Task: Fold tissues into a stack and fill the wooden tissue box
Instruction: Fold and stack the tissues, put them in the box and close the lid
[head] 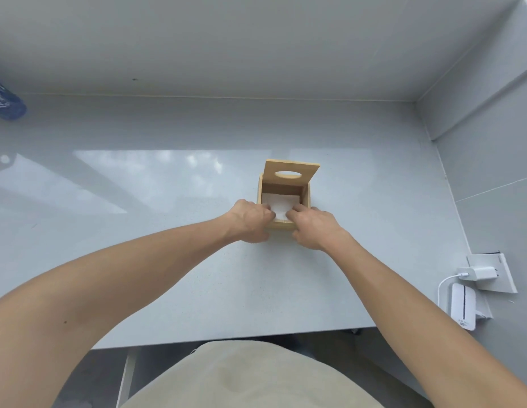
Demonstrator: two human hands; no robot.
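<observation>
A small wooden tissue box [305,198] stands on the pale table, its lid [297,171] with an oval hole tipped up at the back. White folded tissues [281,206] lie inside it. My left hand [249,220] and my right hand [313,226] rest at the box's near rim, one at each front corner. Their fingertips reach over the rim and press on the near edge of the tissues. Both thumbs sit outside the box against its front wall, which the hands mostly hide.
A white charger [478,273] sits in a wall socket plate at the right, with a cable to a white device [463,310] near the table's front right corner. A blue object [6,103] lies at the far left. Grey walls close the back and right.
</observation>
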